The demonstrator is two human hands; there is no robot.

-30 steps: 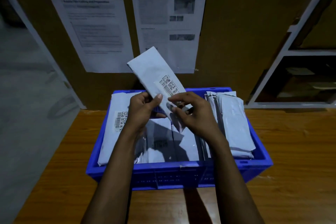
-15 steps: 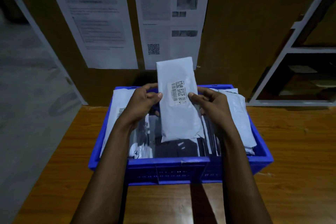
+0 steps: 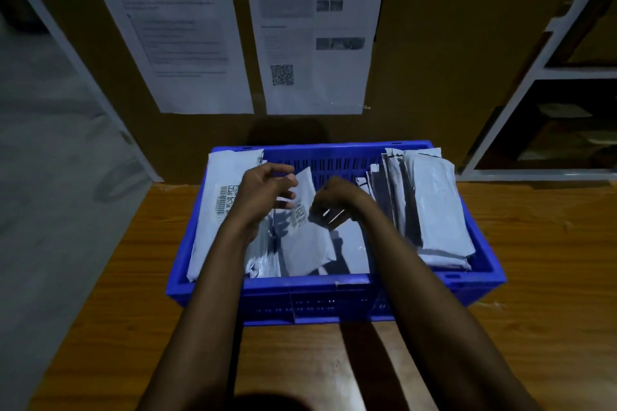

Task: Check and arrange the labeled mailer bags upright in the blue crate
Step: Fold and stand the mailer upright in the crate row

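Observation:
The blue crate (image 3: 334, 290) stands on the wooden table. A white mailer bag (image 3: 305, 243) with a barcode label leans in the crate's middle, among other bags. My left hand (image 3: 263, 192) hovers just over its upper left corner, fingers loosely spread and holding nothing. My right hand (image 3: 334, 202) is bent down at the bag's right edge, fingers curled onto it. A stack of white mailer bags (image 3: 430, 207) stands upright along the crate's right side. A large labeled bag (image 3: 220, 203) leans against the left wall.
The crate sits near the table's (image 3: 551, 277) far edge, against a brown board with two printed sheets (image 3: 314, 27). White shelving (image 3: 547, 73) rises at the right. Grey floor (image 3: 50, 177) lies beyond the table's left edge.
The mailer bag, held up and turned label-forward before, has come down into the crate's middle. My left hand has let go of it; my right hand followed it down.

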